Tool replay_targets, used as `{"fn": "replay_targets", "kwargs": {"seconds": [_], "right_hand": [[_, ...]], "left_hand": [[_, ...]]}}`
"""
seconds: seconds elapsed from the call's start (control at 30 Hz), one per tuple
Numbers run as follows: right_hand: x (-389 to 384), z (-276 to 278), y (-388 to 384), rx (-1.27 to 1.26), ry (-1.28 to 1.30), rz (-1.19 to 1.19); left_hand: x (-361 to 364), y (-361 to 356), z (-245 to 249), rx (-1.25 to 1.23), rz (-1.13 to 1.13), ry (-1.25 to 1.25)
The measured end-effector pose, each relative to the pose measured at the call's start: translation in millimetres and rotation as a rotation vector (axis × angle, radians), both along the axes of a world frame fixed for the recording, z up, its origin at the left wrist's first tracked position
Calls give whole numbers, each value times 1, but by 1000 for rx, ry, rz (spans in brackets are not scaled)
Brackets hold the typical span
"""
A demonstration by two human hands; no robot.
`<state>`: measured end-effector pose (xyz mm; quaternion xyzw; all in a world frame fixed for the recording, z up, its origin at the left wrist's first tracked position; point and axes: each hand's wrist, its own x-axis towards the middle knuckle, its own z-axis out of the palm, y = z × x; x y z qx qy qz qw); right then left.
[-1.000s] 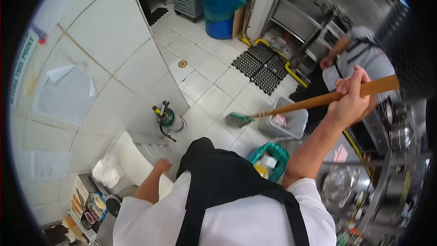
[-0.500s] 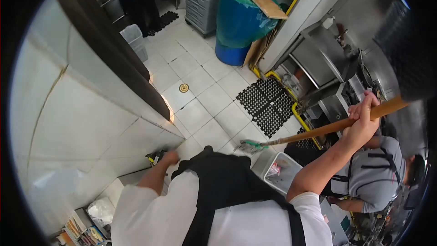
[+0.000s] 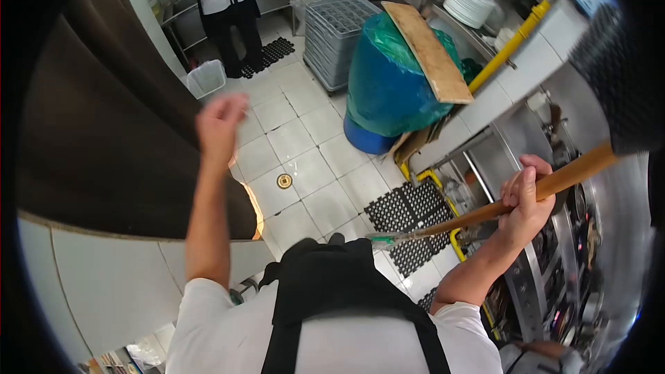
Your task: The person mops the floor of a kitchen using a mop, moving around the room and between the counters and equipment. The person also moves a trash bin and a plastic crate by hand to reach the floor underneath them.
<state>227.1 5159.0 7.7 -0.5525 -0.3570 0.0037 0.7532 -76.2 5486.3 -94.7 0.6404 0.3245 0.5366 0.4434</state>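
Two hands logged: right hand (image 3: 526,201) stays clenched round the wooden handle (image 3: 478,212), slanting down right of the blue bin (image 3: 388,90), its green head (image 3: 383,238) below that bin over the black mat (image 3: 402,201). I see the left hand (image 3: 218,125) has risen from waist level, blurred, fingers loosely spread, empty, left of the bin.

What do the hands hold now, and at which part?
The right hand grips the long wooden handle on its upper part; the left hand holds nothing.
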Motion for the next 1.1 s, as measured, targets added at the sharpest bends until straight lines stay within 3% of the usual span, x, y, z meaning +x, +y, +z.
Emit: {"fn": "replay_targets", "kwargs": {"seconds": [0.07, 0.1, 0.13, 0.17, 0.23, 0.3, 0.37, 0.4, 0.77, 1.1], "right_hand": [[15, 3, 39, 3, 15, 127], [24, 5, 58, -6, 8, 151], [34, 6, 78, -7, -18, 222], [44, 7, 99, -7, -40, 290], [57, 14, 139, -1, -73, 328], [65, 21, 182, 111, -60, 381], [78, 26, 223, 107, -94, 418], [85, 29, 243, 130, -98, 430], [130, 41, 414, 248, -140, 356], [201, 5, 570, 287, -122, 685]], "left_hand": [[-15, -12, 96, 197, 250, 35], [-18, -20, 128, 500, 286, -37], [-23, -25, 154, 657, 136, -218], [-32, -25, 175, 694, 126, -385], [-64, -36, 223, 710, 77, -438], [-93, -37, 278, 1329, -294, 691], [-51, -39, 257, 1460, 117, 386], [-40, -28, 253, 1460, 144, 317], [5, 136, 255, 1458, 68, 326], [84, 207, 264, 1417, 200, 594]]}}
